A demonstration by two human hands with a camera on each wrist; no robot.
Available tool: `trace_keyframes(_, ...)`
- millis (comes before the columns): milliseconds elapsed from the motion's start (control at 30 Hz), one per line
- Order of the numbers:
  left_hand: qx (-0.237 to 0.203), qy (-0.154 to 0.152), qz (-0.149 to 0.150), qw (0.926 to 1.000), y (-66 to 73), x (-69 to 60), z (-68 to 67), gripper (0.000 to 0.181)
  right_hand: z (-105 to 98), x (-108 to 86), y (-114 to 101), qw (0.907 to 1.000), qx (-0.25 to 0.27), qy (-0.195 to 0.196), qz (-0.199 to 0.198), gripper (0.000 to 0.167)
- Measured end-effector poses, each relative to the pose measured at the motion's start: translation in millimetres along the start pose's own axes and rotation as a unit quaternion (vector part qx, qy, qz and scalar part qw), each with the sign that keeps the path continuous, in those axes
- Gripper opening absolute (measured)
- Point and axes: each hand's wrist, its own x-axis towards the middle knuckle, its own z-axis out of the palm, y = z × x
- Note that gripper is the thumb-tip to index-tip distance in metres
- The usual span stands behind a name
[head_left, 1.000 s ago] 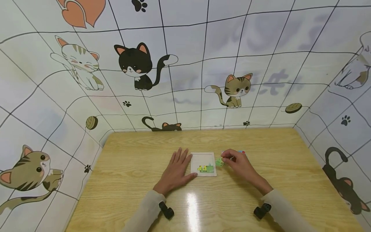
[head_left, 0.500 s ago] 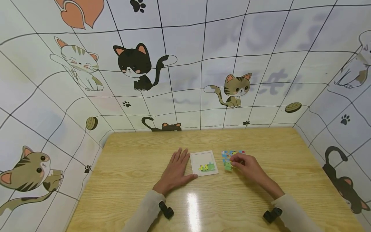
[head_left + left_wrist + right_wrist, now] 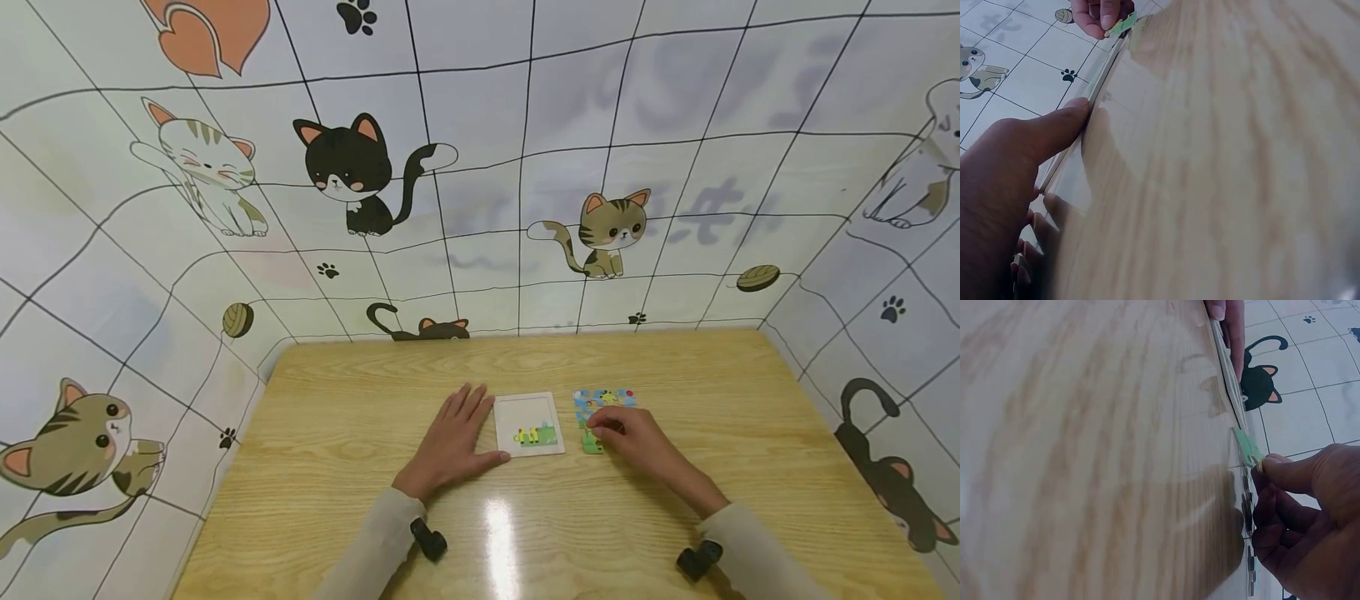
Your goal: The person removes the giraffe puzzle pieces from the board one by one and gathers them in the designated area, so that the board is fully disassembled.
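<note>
A white square puzzle tray lies on the table with joined green and yellow puzzle pieces in its lower right part. Flat on the table, my left hand touches the tray's left edge with fingers straight and thumb at the lower left corner. My right hand, right of the tray, pinches a green puzzle piece between thumb and forefinger. That piece is tilted, with one edge low at the tabletop. Just beyond the right hand lie several loose, mostly blue puzzle pieces, partly hidden by the fingers.
The wooden table meets cat-printed walls at the back and both sides. A bright light reflection shows near the front. Small black cameras sit on both wrists, such as the right wrist camera.
My right hand has moved right, from the tray's edge to the loose pieces, with a green piece still pinched. The tray has turned slightly. My left hand has stayed nearly still.
</note>
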Motion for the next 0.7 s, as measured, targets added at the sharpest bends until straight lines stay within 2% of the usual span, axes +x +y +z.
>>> trace_keyframes(233,-0.001,0.001,0.010,1.0000,-2.0,-1.2,-1.6,0.105,4.6,1.0,-1.3,0.9994,-0.033,0.008,-0.012,0.009)
trace_keyframes(500,-0.009,0.003,0.016,0.9998,-1.1,-2.1,-2.0,0.104,6.2,0.6,-7.1,0.9982,-0.056,0.022,0.006,0.009)
trace_keyframes(700,-0.005,0.019,0.024,0.9995,-2.2,-1.1,0.6,0.105,7.3,0.3,-11.1,0.9966,-0.078,0.023,0.015,0.010)
